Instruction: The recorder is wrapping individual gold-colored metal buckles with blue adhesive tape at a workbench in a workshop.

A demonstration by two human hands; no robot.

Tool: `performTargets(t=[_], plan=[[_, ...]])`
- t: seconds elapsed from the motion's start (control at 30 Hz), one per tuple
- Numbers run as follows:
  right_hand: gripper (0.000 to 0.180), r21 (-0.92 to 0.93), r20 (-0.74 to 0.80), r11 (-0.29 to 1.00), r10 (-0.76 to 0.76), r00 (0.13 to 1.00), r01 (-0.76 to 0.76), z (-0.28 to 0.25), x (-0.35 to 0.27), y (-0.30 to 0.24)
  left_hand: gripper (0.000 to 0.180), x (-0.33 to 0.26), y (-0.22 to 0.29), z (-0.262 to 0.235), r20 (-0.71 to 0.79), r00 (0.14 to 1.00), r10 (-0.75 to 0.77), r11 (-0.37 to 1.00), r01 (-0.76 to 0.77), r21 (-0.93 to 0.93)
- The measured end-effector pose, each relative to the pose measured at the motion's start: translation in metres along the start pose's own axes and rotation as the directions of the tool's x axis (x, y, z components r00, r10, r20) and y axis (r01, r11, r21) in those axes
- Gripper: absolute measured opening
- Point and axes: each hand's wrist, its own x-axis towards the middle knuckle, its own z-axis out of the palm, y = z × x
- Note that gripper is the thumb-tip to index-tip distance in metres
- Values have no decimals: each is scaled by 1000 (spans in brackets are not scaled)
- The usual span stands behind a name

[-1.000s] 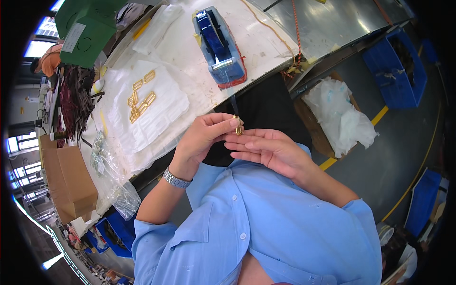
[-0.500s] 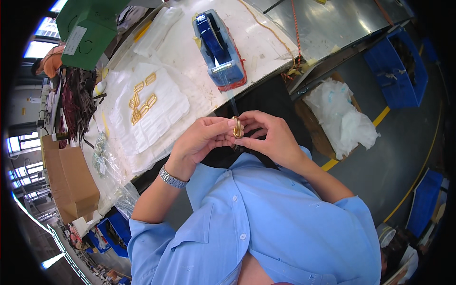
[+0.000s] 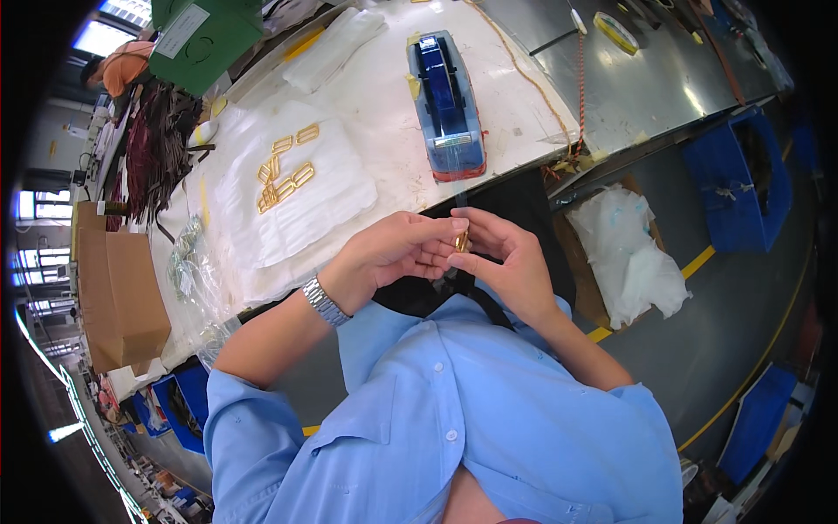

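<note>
My left hand [image 3: 406, 247] and my right hand [image 3: 511, 255] meet in front of my shirt, both pinching a small shiny gold metal buckle [image 3: 462, 240]. Fingers cover much of it. From the blue tape dispenser [image 3: 445, 105] on the table, a strip of clear tape [image 3: 460, 194] runs down to the fingers. Whether the tape sticks to the buckle cannot be made out. Several gold buckles [image 3: 298, 177] lie on a white sheet [image 3: 336, 179] to the left of the dispenser.
The white table [image 3: 524, 105] ends just beyond my hands. Clear plastic bags [image 3: 194, 279] lie at its left, near a cardboard box [image 3: 122, 293]. A carton with white plastic [image 3: 624, 253] and a blue crate [image 3: 742, 188] stand to the right. A green box [image 3: 205, 44] stands far left.
The view has shifted, so the table things appear farther right. Both hands still hold the buckle, which has turned and is more covered by the fingers.
</note>
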Motion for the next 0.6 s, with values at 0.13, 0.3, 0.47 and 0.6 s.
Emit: performTargets(t=[0.13, 0.3, 0.47, 0.6], plan=[[61, -43, -61, 998, 34, 998, -37, 0, 2, -1, 36, -11, -10, 12, -29, 999, 45, 998, -46, -32], [52, 22, -68, 998, 61, 996, -60, 2, 4, -8, 16, -28, -51, 27, -99, 608, 788, 506, -547, 667], [44, 92, -40, 990, 109, 993, -105, 6, 2, -16, 25, -11, -63, 42, 132, 122, 984, -45, -545, 837], [40, 136, -54, 982, 139, 989, -131, 7, 2, -18, 21, 0, -62, 44, 114, 53, 992, -70, -521, 851]])
